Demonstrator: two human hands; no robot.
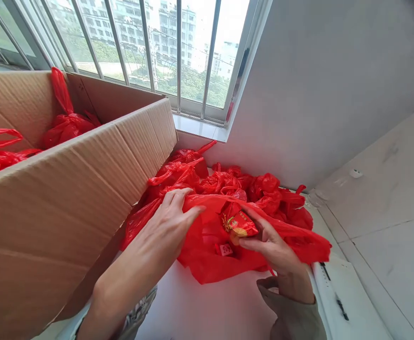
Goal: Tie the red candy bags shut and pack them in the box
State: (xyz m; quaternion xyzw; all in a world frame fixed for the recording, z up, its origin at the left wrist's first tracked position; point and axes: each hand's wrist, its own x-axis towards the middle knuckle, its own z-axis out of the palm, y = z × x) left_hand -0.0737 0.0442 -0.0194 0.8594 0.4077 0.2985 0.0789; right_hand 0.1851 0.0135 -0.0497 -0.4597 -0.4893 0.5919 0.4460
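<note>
Left hand [171, 219], thumb and fingers parted at an open red bag [203, 269], hold unclear; right hand [272, 245], fingers closed on a shiny packet [241, 224]; knotted bags [224, 182] toward desk [199, 311] far edge

Open-mouthed and crumpled over the white surface [196, 311], a thin, translucent red plastic bag [207, 269]. Held tilted within its mouth, a glossy red packet with gold printing [240, 224]; lower inside, a small red block-shaped piece [224, 250] with a pinkish patterned face.
</note>
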